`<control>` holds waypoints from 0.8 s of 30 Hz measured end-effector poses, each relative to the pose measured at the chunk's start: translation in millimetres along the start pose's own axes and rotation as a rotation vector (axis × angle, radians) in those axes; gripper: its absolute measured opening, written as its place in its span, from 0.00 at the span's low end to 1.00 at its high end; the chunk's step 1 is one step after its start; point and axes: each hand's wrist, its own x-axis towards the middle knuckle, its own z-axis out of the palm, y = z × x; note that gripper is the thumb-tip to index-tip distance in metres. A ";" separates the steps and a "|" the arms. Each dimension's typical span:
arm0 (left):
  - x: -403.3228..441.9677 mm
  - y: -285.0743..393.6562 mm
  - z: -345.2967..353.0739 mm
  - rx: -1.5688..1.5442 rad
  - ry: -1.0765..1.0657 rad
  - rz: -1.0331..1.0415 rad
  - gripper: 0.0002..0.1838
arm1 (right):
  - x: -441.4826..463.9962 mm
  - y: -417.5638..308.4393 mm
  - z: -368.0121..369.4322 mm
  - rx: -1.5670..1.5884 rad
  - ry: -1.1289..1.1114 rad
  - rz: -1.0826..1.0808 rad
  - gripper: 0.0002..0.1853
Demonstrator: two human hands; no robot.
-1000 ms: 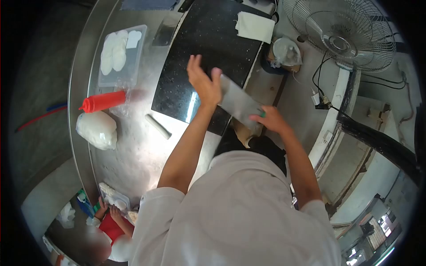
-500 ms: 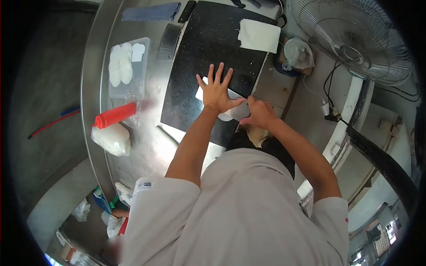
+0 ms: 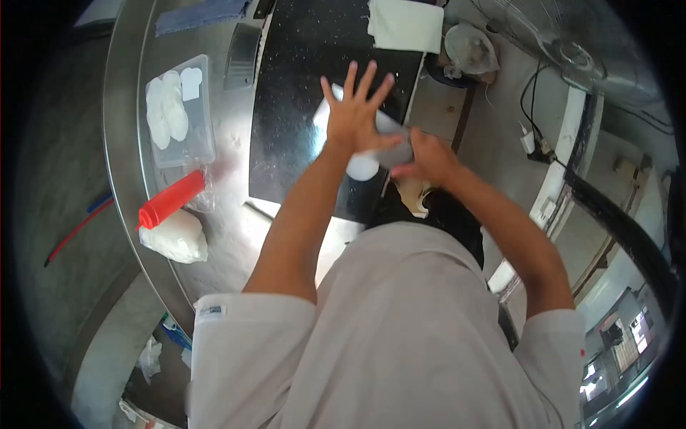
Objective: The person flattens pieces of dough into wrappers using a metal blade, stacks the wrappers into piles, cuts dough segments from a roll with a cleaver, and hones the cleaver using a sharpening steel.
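Note:
My left hand lies with fingers spread on the broad, flat blade of a cleaver, over the black board. My right hand is closed around the near right end of that cleaver; its handle is hidden by the fingers. From under the blade's lower edge shows a thin white dough disc, partly covered. What else lies beneath the blade cannot be seen.
Left of the board are another cleaver, a clear plastic tray with white dough rounds, a red squeeze bottle and a bagged white lump. A white cloth lies at the board's far right. A fan stands right.
The whole view has shifted. The cleaver blade has turned and moved away a little under my hands, and more of the dough disc shows below it.

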 end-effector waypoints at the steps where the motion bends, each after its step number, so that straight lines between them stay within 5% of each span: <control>1: 4.8 -3.0 -0.8 0.009 0.028 0.008 0.67 | 11.3 2.4 -2.3 0.016 0.043 -0.013 0.47; 6: -41.1 4.6 -2.0 -0.046 -0.118 0.098 0.70 | -39.7 -25.0 46.4 0.092 -0.004 0.044 0.51; 9: -35.9 16.0 -2.0 -0.074 -0.278 0.106 0.71 | -49.3 -10.3 70.3 -0.053 0.288 -0.096 0.51; 12: -16.0 14.7 0.4 -0.059 -0.127 0.077 0.68 | -24.7 -4.7 17.6 -0.033 -0.075 0.138 0.51; 14: 8.0 8.2 -0.5 0.001 -0.022 0.034 0.67 | -3.4 18.3 5.5 -0.039 0.100 -0.114 0.48; 18: 11.4 -8.3 -8.1 0.073 -0.026 0.121 0.67 | 8.3 -0.1 17.8 0.067 0.204 -0.056 0.46; 21: -61.3 19.5 11.3 -0.055 -0.108 0.141 0.68 | -63.6 -28.6 58.5 0.057 -0.025 0.152 0.50; 23: -52.6 42.8 4.7 -0.029 -0.234 0.106 0.67 | -78.5 6.0 84.3 -0.070 0.220 -0.040 0.53; 24: -40.0 47.3 5.8 -0.015 -0.178 0.067 0.67 | -70.3 12.6 61.6 -0.109 0.161 0.001 0.53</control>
